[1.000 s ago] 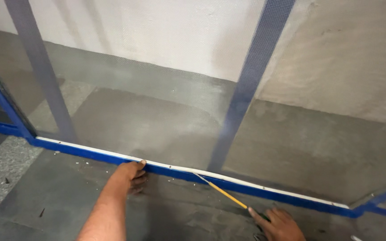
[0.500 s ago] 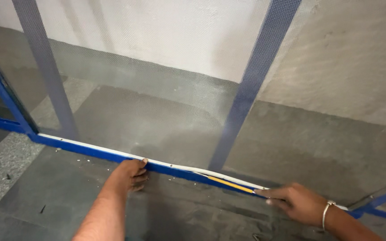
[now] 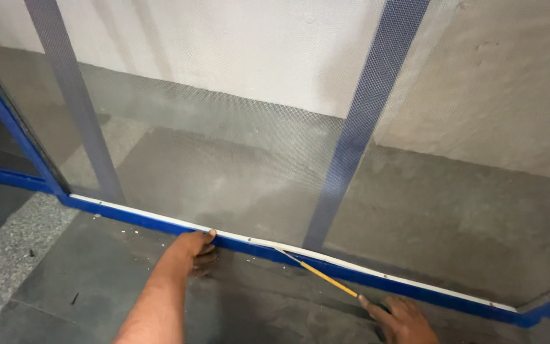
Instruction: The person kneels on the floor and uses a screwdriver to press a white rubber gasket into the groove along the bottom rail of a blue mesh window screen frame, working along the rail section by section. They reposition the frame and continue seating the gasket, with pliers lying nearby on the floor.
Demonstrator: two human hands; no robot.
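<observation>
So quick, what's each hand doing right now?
Left hand: presses on the blue frame rail, holds nothing.
Right hand: closed on a thin yellow tool.

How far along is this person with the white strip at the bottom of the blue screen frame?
Left of the left hand, the white strip lies flat along the blue frame. In hand: that hand presses the frame while the right hand works a thin yellow tool under the strip, which bulges there. Whether the stretch further right is seated, I cannot tell.
</observation>
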